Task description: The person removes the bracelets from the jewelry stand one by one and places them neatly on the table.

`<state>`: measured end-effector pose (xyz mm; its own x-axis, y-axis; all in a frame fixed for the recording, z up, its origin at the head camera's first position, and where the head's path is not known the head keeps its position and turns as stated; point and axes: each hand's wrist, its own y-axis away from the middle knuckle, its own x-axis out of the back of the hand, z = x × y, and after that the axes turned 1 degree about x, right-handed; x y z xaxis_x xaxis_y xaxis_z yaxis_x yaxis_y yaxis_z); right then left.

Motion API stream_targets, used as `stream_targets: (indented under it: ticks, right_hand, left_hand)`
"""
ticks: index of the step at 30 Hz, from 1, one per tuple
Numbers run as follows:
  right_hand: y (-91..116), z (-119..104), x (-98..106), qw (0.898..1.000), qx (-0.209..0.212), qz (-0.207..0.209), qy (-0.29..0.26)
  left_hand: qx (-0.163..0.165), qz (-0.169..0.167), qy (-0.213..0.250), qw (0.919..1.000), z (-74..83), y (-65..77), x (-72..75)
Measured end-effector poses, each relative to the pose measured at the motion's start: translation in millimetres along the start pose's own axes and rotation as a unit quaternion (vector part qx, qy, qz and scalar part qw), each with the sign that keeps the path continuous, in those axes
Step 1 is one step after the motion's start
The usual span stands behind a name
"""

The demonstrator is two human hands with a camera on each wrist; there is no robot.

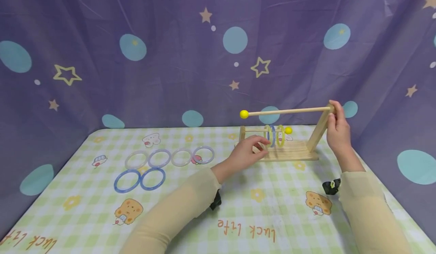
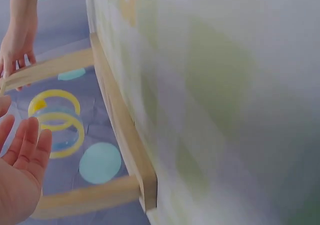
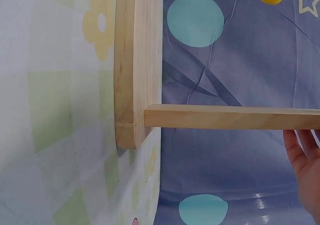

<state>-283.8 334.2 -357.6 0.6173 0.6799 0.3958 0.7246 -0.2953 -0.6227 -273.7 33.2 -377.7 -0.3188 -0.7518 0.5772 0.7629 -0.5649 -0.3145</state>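
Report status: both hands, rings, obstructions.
Right hand holding tall upright. Left hand beside yellow and blue rings on lower rod, no grip seen. Loose rings off left, not in the way.

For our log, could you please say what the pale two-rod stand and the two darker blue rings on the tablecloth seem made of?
Pale two-rod stand: wood, apparently matt and unvarnished, showing grain. Darker blue rings: probably glossy plastic, given their highlights.

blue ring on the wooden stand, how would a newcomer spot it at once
Find the wooden stand on the right of the checked tablecloth. On its lower rod, the blue ring sits between two yellow rings, the only blue one there.
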Motion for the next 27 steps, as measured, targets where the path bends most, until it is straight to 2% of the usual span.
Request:
stream_targets:
  ticks: [4, 13, 21, 27]
  right_hand:
    - [-0.1, 0.5, -0.1, 1.0, 0.001, 0.005, -0.002]
    - [1.5, 0.2, -1.4, 1.0, -0.005, 0.008, -0.006]
    - [2.1, -2.2, -0.9, 1.0, -0.008, 0.007, -0.001]
    - [1.5, -1.9, -1.4, 1.0, 0.0, 0.01, -0.006]
  left_hand:
    - [0.014, 0.015, 0.022, 0.9995, 3.6, -6.9, -13.9]
    - [0.068, 0.023, 0.059, 0.9956, 3.8, -15.6, -41.8]
    - [0.068, 0.041, 0.051, 0.9956, 1.9, -18.6, -50.8]
    - [0.093, 0.039, 0.026, 0.9945, 4.7, -24.8, -54.5]
